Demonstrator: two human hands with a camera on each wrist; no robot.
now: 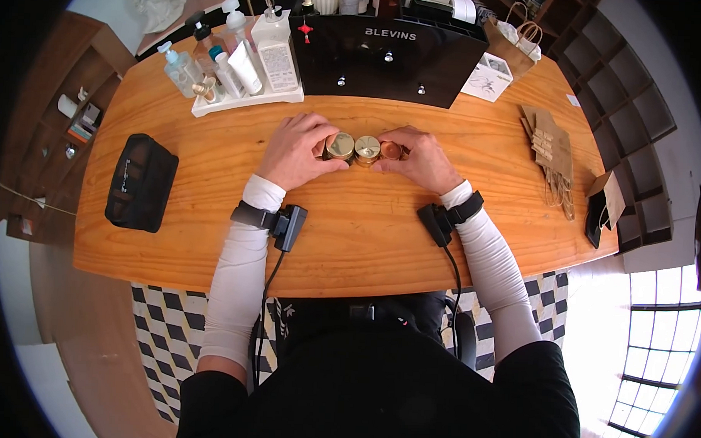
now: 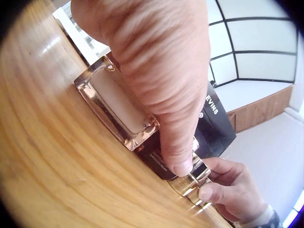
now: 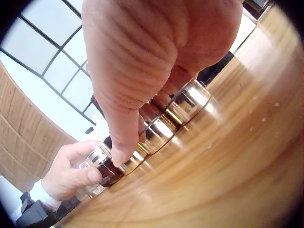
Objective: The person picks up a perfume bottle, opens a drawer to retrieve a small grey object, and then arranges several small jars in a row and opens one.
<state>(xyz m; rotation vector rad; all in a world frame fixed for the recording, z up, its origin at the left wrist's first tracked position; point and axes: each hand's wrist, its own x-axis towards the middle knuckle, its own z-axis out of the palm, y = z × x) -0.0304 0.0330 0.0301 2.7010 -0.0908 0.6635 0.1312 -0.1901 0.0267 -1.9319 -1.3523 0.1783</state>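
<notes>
Three small round metallic-topped containers stand side by side between the hands in the head view. My left hand (image 1: 297, 149) grips the left gold-topped container (image 1: 341, 147), thumb at its near side and fingers round the far side. A second gold-topped container (image 1: 367, 148) stands in the middle. My right hand (image 1: 422, 160) has its fingers and thumb curled round the copper-coloured container (image 1: 391, 150) at the right. Shiny gold cylinder walls (image 3: 191, 100) run in a row beneath the right palm in the right wrist view. A clear block with a beige inside (image 2: 116, 102) shows beneath the left hand.
A black zip pouch (image 1: 141, 182) lies at the left. Behind the hands stand a white tray (image 1: 246, 101) of bottles and a black box (image 1: 387, 62) lettered BLEVINS. Flat brown paper bags (image 1: 550, 145) lie at the right. Cables run from both wrist cameras.
</notes>
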